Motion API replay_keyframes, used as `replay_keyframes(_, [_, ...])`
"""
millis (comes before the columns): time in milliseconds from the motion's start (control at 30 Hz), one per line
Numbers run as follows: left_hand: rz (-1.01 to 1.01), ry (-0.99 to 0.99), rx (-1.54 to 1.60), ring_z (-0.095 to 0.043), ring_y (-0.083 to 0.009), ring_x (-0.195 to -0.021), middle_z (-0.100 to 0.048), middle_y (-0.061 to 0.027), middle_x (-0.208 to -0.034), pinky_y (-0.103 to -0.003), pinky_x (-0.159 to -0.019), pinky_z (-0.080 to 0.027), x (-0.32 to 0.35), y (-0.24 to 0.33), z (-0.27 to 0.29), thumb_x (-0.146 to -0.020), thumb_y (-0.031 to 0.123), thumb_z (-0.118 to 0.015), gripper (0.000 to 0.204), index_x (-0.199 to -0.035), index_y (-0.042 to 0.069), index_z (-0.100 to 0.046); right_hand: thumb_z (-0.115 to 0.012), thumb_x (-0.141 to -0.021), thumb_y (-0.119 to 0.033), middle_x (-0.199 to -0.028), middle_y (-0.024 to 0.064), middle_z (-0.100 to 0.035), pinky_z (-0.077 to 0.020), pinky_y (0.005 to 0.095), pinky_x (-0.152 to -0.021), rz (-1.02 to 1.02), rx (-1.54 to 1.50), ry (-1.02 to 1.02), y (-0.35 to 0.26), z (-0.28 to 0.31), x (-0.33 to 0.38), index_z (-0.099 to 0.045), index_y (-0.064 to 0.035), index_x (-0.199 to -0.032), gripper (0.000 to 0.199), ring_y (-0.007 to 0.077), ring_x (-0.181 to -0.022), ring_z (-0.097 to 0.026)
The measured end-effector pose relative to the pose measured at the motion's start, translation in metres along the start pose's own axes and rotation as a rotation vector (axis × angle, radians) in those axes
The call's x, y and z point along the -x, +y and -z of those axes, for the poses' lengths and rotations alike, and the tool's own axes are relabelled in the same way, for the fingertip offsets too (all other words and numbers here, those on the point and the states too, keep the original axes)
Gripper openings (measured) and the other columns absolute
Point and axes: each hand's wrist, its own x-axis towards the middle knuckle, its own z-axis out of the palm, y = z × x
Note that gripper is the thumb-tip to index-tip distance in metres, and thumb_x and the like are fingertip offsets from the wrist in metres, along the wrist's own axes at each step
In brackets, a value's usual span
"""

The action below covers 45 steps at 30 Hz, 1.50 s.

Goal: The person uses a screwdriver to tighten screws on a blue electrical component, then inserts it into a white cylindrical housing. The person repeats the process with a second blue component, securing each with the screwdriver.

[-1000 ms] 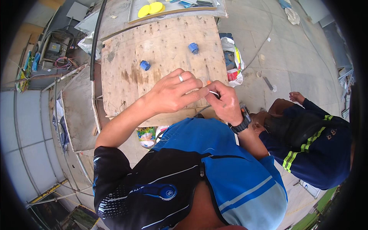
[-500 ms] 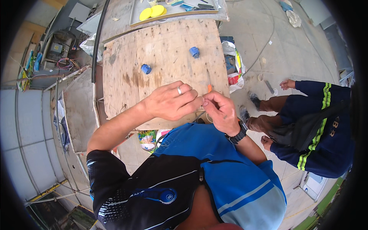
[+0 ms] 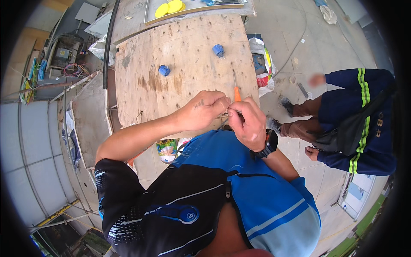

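Note:
Over the near edge of the wooden board (image 3: 188, 43), my left hand (image 3: 203, 112) and my right hand (image 3: 249, 123) meet at the fingertips. Both are closed in a pinch. Something thin shows dimly between them, too small to name. Just beyond my right hand lies a screwdriver (image 3: 236, 94) with an orange handle, its shaft pointing away from me. Two blue plastic fittings rest on the board: one blue fitting (image 3: 164, 70) beyond my left hand, the other fitting (image 3: 218, 50) farther back to the right.
A tray (image 3: 192, 18) with yellow discs (image 3: 169, 7) and tools stands at the far side. Bags (image 3: 263, 64) are right of the board. A co-worker (image 3: 359, 120) in a dark jacket with reflective stripes stands at the right. Loose wires (image 3: 76, 70) lie at the far left.
My left hand has rolled over, its ring now out of sight and its fingers curled tighter. My right fingers have curled in too. The co-worker's arms have shifted slightly.

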Motion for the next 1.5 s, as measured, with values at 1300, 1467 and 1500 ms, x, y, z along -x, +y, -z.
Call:
replay_keyframes(1300, [-0.540, 0.186, -0.448, -0.056, -0.0231, -0.065, -0.056, -0.0098, -0.075, -0.033, -0.060, -0.046, -0.012, -0.016, 0.036, -0.096, 0.033, -0.063, 0.033, -0.090, 0.001, -0.063, -0.066, -0.090, -0.001, -0.073, 0.0102, -0.054, -0.0407, 0.0326, -0.052, -0.191, -0.106, -0.036, 0.004, -0.004, -0.015, -0.064, -0.0010, -0.092, 0.003, 0.0209, -0.057, -0.052])
replay_keyframes(1467, [-0.874, 0.071, -0.783, -0.059, -0.0283, -0.067, -0.060, -0.0092, -0.080, -0.040, -0.063, -0.050, -0.017, -0.008, 0.040, -0.082, 0.009, -0.074, 0.015, -0.091, 0.002, -0.064, -0.065, -0.091, -0.003, -0.074, 0.0095, -0.054, -0.0401, 0.0321, -0.054, -0.184, -0.190, -0.097, 0.010, -0.001, -0.018, -0.063, -0.0010, -0.091, 0.002, 0.0206, -0.058, -0.051])
replay_keyframes(1500, [-0.837, 0.080, -0.766, -0.058, -0.0276, -0.067, -0.059, -0.0093, -0.079, -0.040, -0.063, -0.050, -0.016, -0.008, 0.039, -0.084, 0.009, -0.073, 0.013, -0.090, 0.002, -0.064, -0.066, -0.089, -0.001, -0.073, 0.0094, -0.053, -0.0395, 0.0328, -0.051, -0.162, -0.196, -0.103, 0.011, -0.001, -0.019, -0.064, -0.0016, -0.091, 0.003, 0.0212, -0.056, -0.050])
